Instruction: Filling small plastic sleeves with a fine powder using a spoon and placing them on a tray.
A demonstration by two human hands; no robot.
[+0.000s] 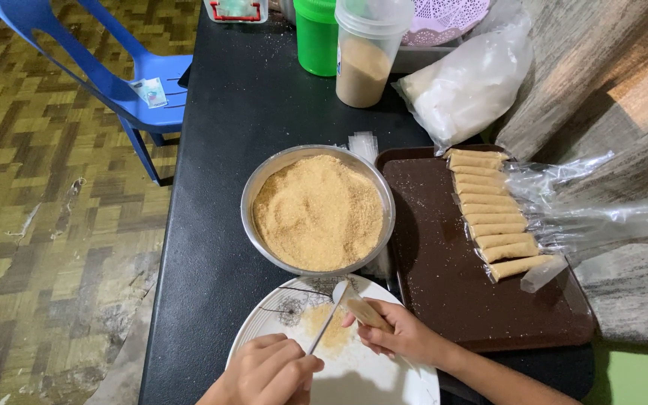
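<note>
The left hand [268, 371] is closed around the handle of a metal spoon [329, 315]. The spoon's long axis runs from about 7 o'clock at the fist up to 1 o'clock, where its bowl meets the open end of a small plastic tube [363, 310]. The right hand [403, 337] grips this tube, already partly filled with brown powder, between its fingers. The tube lies tilted, its mouth pointing to about 10 o'clock, toward the spoon, so the two long axes cross just at the mouth. The right hand is the nearer one to the tube; the left reaches it only through the spoon.

Both hands work above a white plate [369, 379] with a small heap of spilled crumbs. At 12 o'clock from the plate, touching its rim, stands a metal bowl [264, 180] full of the same brown crumbs. At 3 o'clock from the bowl, a brown tray [444, 292] carries a row of filled tubes [493, 214] along its right side.
</note>
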